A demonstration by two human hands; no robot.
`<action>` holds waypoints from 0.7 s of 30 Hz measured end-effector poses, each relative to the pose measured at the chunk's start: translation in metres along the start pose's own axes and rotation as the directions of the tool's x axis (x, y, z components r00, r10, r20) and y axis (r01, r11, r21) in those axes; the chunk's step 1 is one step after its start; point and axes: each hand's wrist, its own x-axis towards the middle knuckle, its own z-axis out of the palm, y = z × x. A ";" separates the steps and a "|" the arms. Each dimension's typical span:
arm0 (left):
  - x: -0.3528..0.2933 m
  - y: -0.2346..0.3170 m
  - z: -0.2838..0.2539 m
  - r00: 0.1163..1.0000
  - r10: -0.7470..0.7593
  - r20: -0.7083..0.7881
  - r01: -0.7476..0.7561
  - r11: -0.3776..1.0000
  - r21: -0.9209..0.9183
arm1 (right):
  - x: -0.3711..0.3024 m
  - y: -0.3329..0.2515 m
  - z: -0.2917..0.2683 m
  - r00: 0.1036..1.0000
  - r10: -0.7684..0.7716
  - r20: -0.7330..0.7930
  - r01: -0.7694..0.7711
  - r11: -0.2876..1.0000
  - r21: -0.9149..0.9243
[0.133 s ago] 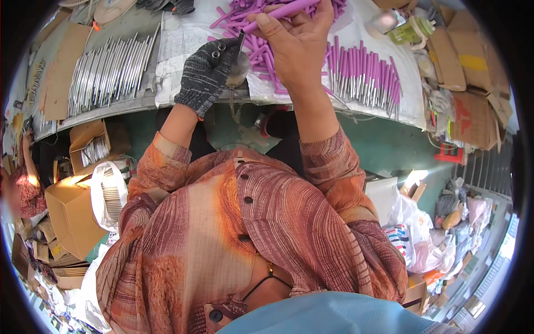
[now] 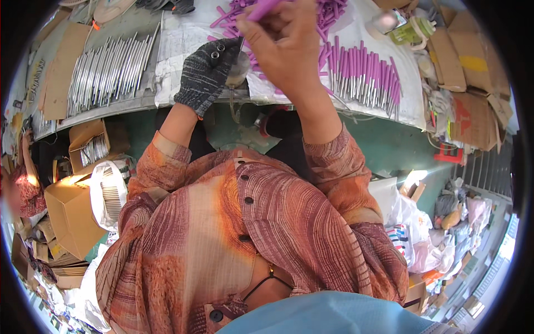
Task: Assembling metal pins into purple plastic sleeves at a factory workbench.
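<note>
My left hand (image 2: 204,73) wears a dark grey knitted glove and is closed above the table's near edge. Two small round metal rings show at its knuckles, and a dark tip pokes out by the fingertips; what it grips is mostly hidden. My bare right hand (image 2: 292,53), slightly blurred, pinches a thick purple tube (image 2: 262,9) just beyond the left hand. Behind and beneath it lies a heap of loose purple sleeves (image 2: 332,14). To the right, metal rods with purple sleeves (image 2: 364,69) lie in a row.
Bare metal rods (image 2: 108,69) line the table's left side beside a cardboard strip (image 2: 61,72). A green bottle (image 2: 410,30) and cardboard boxes (image 2: 464,53) crowd the right. An open carton (image 2: 72,214) stands at lower left; another person's arm (image 2: 28,156) shows at far left.
My right hand has shifted a little left and nearer to me. The purple tube's near end has lifted away from the left glove's fingertips. The left hand stays in place.
</note>
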 end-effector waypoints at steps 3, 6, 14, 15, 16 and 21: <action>0.001 -0.009 -0.003 0.999 -0.028 0.019 0.029 0.998 -0.051 | 0.009 -0.027 -0.005 0.986 0.154 0.057 -0.140 0.972 -0.190; 0.004 -0.013 -0.006 0.997 -0.041 0.070 0.054 0.979 -0.199 | 0.026 -0.035 -0.013 0.925 0.355 0.136 -0.336 0.931 -0.144; 0.000 -0.014 -0.008 0.977 -0.180 0.110 0.210 0.880 -0.426 | 0.004 -0.006 0.000 0.994 0.083 0.067 -0.067 0.975 -0.212; -0.001 -0.013 -0.009 0.975 -0.207 0.085 0.223 0.861 -0.456 | 0.010 -0.001 -0.005 0.954 0.186 0.233 -0.150 0.975 -0.165; -0.001 -0.013 -0.010 0.970 -0.235 0.061 0.235 0.842 -0.486 | 0.014 0.003 -0.011 0.878 0.272 0.395 -0.239 0.962 -0.131; 0.003 -0.018 -0.025 0.946 -0.324 -0.010 0.286 0.848 -0.446 | -0.021 0.029 0.017 0.894 0.401 0.200 -0.424 0.902 0.087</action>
